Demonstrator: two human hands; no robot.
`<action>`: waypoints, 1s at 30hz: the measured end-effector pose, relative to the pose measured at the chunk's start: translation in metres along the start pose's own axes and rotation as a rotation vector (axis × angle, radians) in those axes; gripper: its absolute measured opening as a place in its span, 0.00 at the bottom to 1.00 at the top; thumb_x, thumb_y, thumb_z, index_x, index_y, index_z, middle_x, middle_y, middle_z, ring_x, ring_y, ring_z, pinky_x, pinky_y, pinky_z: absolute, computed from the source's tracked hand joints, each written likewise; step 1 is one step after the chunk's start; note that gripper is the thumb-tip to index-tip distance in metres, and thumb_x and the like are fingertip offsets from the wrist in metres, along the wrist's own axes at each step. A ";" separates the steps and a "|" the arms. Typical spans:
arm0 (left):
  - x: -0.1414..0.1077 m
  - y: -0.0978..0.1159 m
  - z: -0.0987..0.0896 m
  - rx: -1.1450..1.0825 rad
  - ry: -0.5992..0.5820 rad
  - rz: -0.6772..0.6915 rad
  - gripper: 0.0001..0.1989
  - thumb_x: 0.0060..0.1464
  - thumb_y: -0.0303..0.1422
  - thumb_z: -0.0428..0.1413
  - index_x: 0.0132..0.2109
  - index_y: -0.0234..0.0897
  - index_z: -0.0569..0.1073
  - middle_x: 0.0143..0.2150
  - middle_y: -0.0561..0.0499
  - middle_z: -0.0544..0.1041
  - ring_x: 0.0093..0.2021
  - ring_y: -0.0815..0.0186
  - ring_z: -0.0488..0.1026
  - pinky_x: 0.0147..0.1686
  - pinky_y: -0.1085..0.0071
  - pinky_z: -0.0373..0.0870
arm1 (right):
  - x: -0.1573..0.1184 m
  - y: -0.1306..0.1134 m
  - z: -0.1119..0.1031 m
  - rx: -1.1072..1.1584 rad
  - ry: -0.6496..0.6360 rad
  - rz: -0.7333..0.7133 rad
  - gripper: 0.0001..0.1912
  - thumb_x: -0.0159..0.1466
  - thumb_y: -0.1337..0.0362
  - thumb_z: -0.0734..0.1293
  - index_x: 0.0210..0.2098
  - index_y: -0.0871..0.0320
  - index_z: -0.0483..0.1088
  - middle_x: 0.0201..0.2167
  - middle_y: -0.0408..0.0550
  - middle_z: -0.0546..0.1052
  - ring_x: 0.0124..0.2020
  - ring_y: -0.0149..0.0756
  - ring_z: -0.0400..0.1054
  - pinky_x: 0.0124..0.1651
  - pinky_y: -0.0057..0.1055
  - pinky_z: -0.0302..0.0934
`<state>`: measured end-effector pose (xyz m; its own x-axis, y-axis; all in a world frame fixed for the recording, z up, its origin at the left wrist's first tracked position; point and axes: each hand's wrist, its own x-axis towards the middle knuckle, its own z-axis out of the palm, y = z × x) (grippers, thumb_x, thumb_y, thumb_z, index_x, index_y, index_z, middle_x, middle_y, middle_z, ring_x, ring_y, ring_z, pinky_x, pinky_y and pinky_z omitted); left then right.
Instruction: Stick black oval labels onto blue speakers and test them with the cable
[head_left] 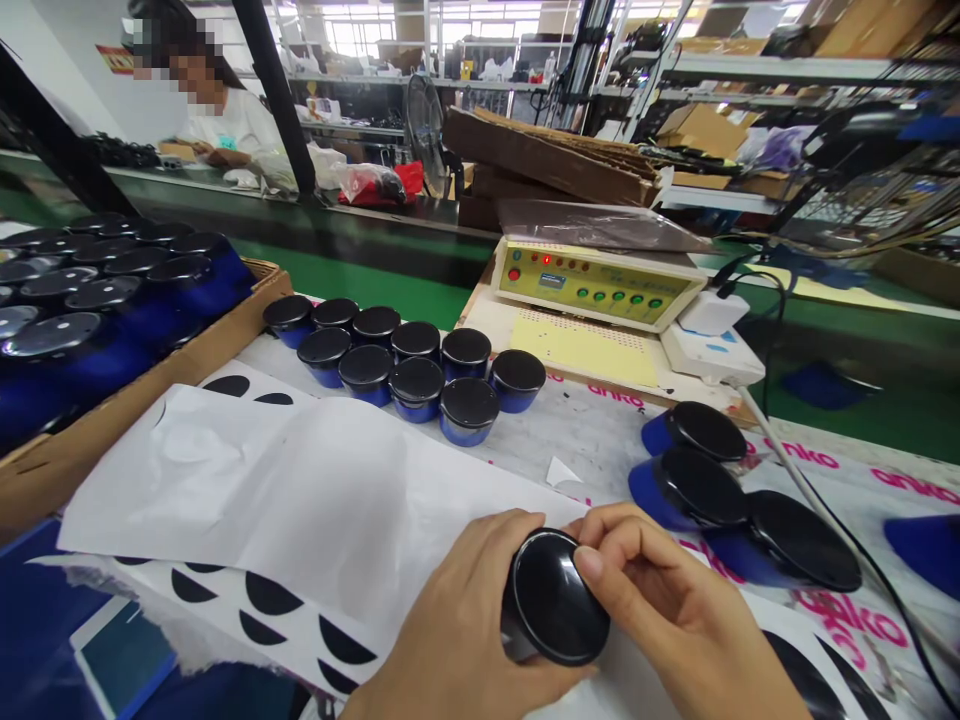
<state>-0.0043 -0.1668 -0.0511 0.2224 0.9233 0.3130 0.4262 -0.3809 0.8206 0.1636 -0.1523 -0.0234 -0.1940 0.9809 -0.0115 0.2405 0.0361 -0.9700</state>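
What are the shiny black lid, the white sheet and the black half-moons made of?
The black lid looks like hard plastic: glossy, with bright reflections. The white sheet looks like thin paper, with soft folds and a slight sheen. The black half-moons are probably thin stickers, lying flat on paper, but the picture can't confirm it.

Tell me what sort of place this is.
It looks like a small factory's assembly line: a green conveyor belt runs past the bench, rows of black-capped blue jars sit in batches, and an electronic control box stands at the workstation.
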 end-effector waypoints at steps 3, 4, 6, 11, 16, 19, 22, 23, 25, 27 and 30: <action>-0.001 -0.001 0.001 0.010 0.015 0.015 0.46 0.30 0.25 0.70 0.56 0.46 0.57 0.49 0.53 0.72 0.48 0.62 0.71 0.49 0.69 0.71 | -0.002 0.000 0.001 -0.030 0.013 -0.007 0.13 0.64 0.57 0.64 0.25 0.54 0.63 0.33 0.43 0.69 0.36 0.31 0.67 0.39 0.23 0.65; -0.001 -0.002 0.001 0.015 0.016 0.017 0.45 0.31 0.25 0.70 0.56 0.46 0.57 0.49 0.53 0.72 0.48 0.62 0.71 0.49 0.69 0.71 | -0.002 0.000 0.001 -0.036 0.016 -0.013 0.13 0.64 0.58 0.64 0.25 0.54 0.63 0.33 0.43 0.69 0.36 0.31 0.67 0.39 0.23 0.65; -0.001 -0.002 0.001 0.018 0.008 0.023 0.46 0.31 0.26 0.70 0.56 0.46 0.57 0.50 0.52 0.72 0.49 0.61 0.71 0.49 0.68 0.71 | -0.002 0.000 0.002 -0.037 0.029 -0.027 0.12 0.64 0.58 0.64 0.25 0.54 0.63 0.32 0.43 0.69 0.36 0.32 0.67 0.38 0.24 0.65; 0.000 0.000 0.001 0.019 0.019 0.050 0.43 0.34 0.27 0.69 0.56 0.46 0.56 0.49 0.52 0.72 0.48 0.61 0.71 0.48 0.68 0.72 | -0.002 -0.001 0.003 -0.066 0.031 -0.051 0.12 0.64 0.59 0.64 0.26 0.54 0.62 0.32 0.43 0.69 0.36 0.32 0.67 0.38 0.25 0.66; 0.001 0.000 0.001 0.020 0.015 0.029 0.43 0.34 0.26 0.69 0.55 0.47 0.57 0.48 0.53 0.72 0.47 0.62 0.72 0.47 0.69 0.72 | -0.002 -0.003 0.003 -0.081 0.018 -0.041 0.12 0.64 0.60 0.63 0.25 0.54 0.61 0.33 0.44 0.70 0.38 0.33 0.68 0.40 0.28 0.66; 0.000 0.000 0.000 0.008 0.009 0.009 0.42 0.35 0.26 0.69 0.55 0.48 0.57 0.48 0.54 0.72 0.47 0.62 0.72 0.46 0.69 0.72 | -0.002 -0.003 0.004 -0.080 0.028 -0.045 0.12 0.64 0.60 0.64 0.26 0.54 0.61 0.33 0.44 0.70 0.38 0.34 0.68 0.40 0.29 0.66; -0.001 -0.001 0.000 0.001 0.003 -0.013 0.43 0.35 0.28 0.69 0.56 0.47 0.57 0.49 0.52 0.72 0.49 0.61 0.72 0.47 0.67 0.73 | -0.003 -0.003 0.005 -0.082 0.034 -0.047 0.12 0.64 0.60 0.63 0.26 0.54 0.61 0.32 0.44 0.70 0.38 0.34 0.68 0.39 0.28 0.65; -0.002 -0.002 0.000 0.002 0.002 -0.013 0.43 0.35 0.28 0.69 0.56 0.46 0.57 0.50 0.52 0.72 0.49 0.60 0.72 0.47 0.67 0.73 | -0.003 -0.003 0.005 -0.087 0.032 -0.048 0.12 0.64 0.60 0.63 0.25 0.54 0.61 0.32 0.43 0.70 0.38 0.33 0.68 0.39 0.28 0.65; -0.002 -0.003 0.000 0.013 -0.003 0.003 0.42 0.35 0.28 0.69 0.56 0.46 0.58 0.50 0.52 0.72 0.49 0.60 0.72 0.47 0.67 0.73 | -0.003 -0.004 0.006 -0.103 0.034 -0.051 0.13 0.65 0.59 0.63 0.25 0.54 0.60 0.32 0.43 0.70 0.38 0.33 0.68 0.39 0.28 0.65; -0.003 -0.005 0.001 0.043 -0.004 0.030 0.42 0.35 0.28 0.69 0.56 0.46 0.58 0.50 0.51 0.72 0.49 0.60 0.72 0.48 0.67 0.73 | -0.002 -0.006 0.006 -0.147 0.030 -0.049 0.14 0.65 0.58 0.62 0.25 0.54 0.60 0.32 0.43 0.70 0.37 0.33 0.68 0.38 0.28 0.64; -0.005 -0.006 0.002 0.128 0.018 0.079 0.43 0.39 0.30 0.67 0.60 0.42 0.55 0.52 0.47 0.71 0.50 0.59 0.71 0.50 0.65 0.72 | 0.004 -0.009 0.001 -0.327 -0.015 0.010 0.16 0.65 0.53 0.60 0.24 0.54 0.59 0.27 0.42 0.69 0.29 0.31 0.66 0.30 0.27 0.62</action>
<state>-0.0064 -0.1689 -0.0587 0.2446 0.8906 0.3833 0.5163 -0.4543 0.7260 0.1600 -0.1491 -0.0152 -0.2032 0.9788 -0.0267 0.5347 0.0881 -0.8404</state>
